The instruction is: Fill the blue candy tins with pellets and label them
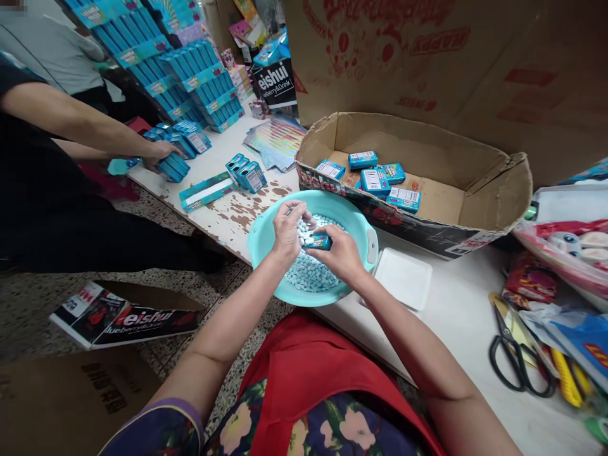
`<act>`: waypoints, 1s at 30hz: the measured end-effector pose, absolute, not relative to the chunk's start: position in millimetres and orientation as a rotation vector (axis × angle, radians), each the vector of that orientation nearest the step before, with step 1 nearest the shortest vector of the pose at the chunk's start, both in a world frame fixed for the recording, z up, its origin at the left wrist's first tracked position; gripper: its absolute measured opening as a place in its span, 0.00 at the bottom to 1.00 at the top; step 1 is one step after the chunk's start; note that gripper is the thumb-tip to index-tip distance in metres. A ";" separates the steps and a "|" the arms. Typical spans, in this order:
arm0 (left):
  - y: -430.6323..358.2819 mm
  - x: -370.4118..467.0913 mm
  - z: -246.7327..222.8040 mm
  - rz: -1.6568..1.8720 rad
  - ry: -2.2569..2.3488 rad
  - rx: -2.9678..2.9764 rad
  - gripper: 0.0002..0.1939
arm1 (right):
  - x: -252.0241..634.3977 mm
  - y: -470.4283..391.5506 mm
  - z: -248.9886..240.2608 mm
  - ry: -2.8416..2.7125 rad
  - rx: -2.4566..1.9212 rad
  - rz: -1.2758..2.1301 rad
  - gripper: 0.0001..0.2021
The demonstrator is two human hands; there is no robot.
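Note:
A turquoise basin (266, 278) holds many small pale candies (311, 273). Above them my left hand (287, 233) is cupped round a handful of the candies, its fingers curled. My right hand (342, 254) grips a small blue box (319, 242) between thumb and fingers, its end facing the candies in my left hand. The two hands are close together over the middle of the basin. Behind the basin, a long open cardboard carton (479, 196) has several blue boxes (375, 181) lying inside.
A white tray (405, 277) lies right of the basin; black scissors (515, 354) are further right. At the left, another person's hand (161, 152) holds blue boxes near a display tray (206, 191). Stacked blue boxes (199, 69) and shiny sheets (275, 142) stand behind.

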State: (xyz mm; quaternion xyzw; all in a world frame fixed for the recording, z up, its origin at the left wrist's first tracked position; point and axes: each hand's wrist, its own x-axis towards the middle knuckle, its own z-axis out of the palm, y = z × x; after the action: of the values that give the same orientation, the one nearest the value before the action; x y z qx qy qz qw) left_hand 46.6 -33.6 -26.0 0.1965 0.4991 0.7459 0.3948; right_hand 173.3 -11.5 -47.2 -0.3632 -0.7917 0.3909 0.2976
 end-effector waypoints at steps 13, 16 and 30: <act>-31.4 61.1 -18.5 1.849 1.255 0.677 0.10 | 174.8 -6.1 -57.1 -1.956 -1.014 1.191 0.18; -30.6 56.3 -16.4 1.813 1.241 0.735 0.10 | 177.6 -1.1 -59.3 -1.870 -1.014 1.256 0.18; -95.9 87.1 -52.6 0.522 1.244 1.856 0.14 | 200.1 20.4 -64.2 -1.443 -1.088 1.136 0.24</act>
State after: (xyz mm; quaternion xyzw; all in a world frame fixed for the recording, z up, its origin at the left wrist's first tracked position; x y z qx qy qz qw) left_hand 87.1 -95.9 -52.6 0.7375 0.4942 0.2072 0.4110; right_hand 200.1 20.4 -64.2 -0.4463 -0.5921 0.4662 0.4825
